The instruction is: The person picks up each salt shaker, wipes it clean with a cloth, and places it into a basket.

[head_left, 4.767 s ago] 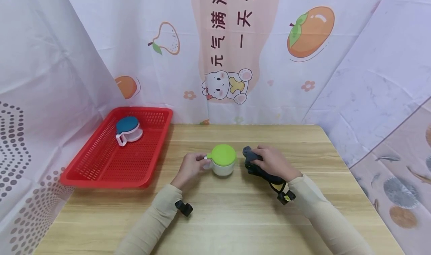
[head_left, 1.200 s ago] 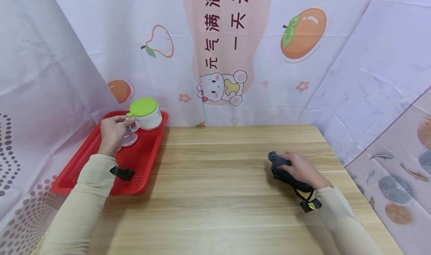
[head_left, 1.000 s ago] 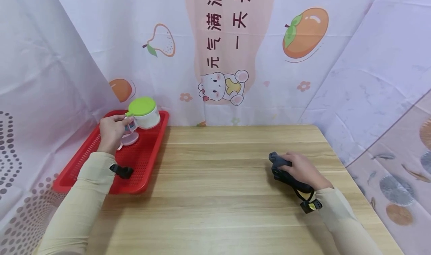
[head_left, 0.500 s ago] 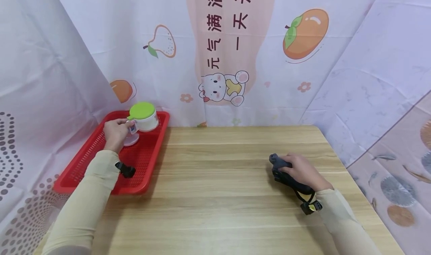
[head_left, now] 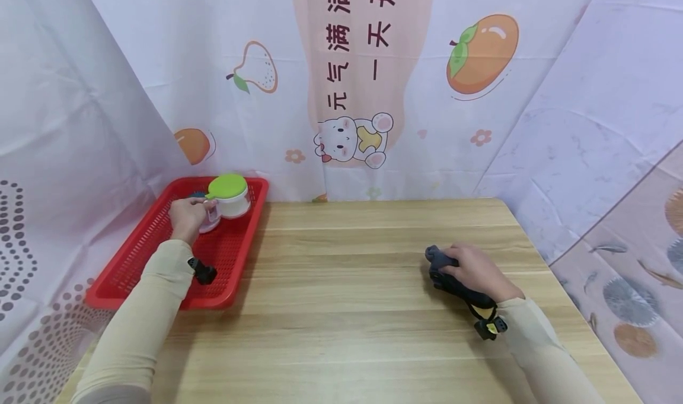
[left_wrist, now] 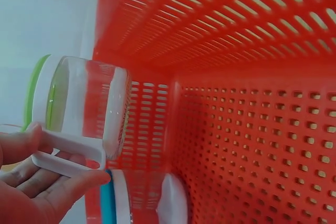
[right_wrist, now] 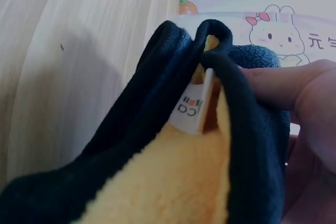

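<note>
In the head view my left hand [head_left: 187, 217] is at the red basket [head_left: 213, 301], pinching the handle of a seasoning jar with a lime-green lid [head_left: 232, 205]. The left wrist view shows thumb and fingers round that white handle [left_wrist: 79, 142], the clear-walled jar being upright and above the basket floor. Close beside it, partly hidden by my hand, stands a blue-lidded jar [left_wrist: 144, 198] in the basket. My right hand [head_left: 477, 269] grips a bunched dark cloth [head_left: 453, 283] over the table's right side. Yellow fuzzy lining [right_wrist: 157, 177] and a white tag show in the cloth's folds.
The perforated basket stands at the left of a wood-grain table [head_left: 341, 309]. A printed curtain [head_left: 395, 172] hangs right behind the table's far edge, with more sheets to either side. Small dark cameras are strapped to both wrists.
My left hand carried the green-lidded jar from mid-table to the basket, and over the last second lowered it there. My right hand shifted right earlier with the cloth and has since stayed nearly still.
</note>
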### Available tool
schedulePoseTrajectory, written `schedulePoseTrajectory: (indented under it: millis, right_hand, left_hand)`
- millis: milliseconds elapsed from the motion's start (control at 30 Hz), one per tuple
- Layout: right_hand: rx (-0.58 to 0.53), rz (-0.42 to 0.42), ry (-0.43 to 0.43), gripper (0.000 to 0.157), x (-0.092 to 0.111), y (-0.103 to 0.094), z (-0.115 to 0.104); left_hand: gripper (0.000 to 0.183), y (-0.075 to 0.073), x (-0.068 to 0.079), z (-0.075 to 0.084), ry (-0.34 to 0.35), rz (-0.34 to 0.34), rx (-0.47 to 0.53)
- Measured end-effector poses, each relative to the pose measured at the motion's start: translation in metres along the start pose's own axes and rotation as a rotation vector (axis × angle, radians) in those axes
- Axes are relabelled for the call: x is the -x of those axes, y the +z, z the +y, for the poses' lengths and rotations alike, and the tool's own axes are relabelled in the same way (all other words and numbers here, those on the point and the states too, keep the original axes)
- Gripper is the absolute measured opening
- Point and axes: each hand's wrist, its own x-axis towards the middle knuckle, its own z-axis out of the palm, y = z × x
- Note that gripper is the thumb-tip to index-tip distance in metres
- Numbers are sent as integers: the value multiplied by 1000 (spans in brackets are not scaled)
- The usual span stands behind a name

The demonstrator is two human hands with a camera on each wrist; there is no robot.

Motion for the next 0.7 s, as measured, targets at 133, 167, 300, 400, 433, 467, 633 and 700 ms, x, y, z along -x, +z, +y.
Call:
schedulePoseTrajectory:
  millis: [133, 167, 300, 400, 433, 467, 633, 700]
  right_hand:
    - [81, -49, -16, 30, 1, 3, -3]
    - [104, -57, -21, 30, 1, 4, -3]
    - [150, -56, -34, 27, -1, 9, -6]
    - [156, -50, -30, 26, -3, 12, -7]
    - [157, -51, -29, 26, -4, 13, -6]
    - [159, -51, -32, 27, -4, 14, -6]
    - [155, -71, -33, 32, -3, 20, -6]
    - [145, -81, -18, 34, -3, 24, -5]
  left_hand:
    - [49, 9, -1, -1, -29, -19, 6]
    - [50, 11, -1, -1, -38, -24, 10]
    - [49, 16, -2, -3, -59, -27, -8]
    - [47, 16, -4, -6, -49, -25, -20]
    - [46, 16, -5, -7, -44, -28, -25]
    - [46, 15, -5, -8, -43, -30, -25]
    - [42, 13, -9, -11, -77, -46, -12]
    - [42, 12, -11, -13, -98, -55, 1]
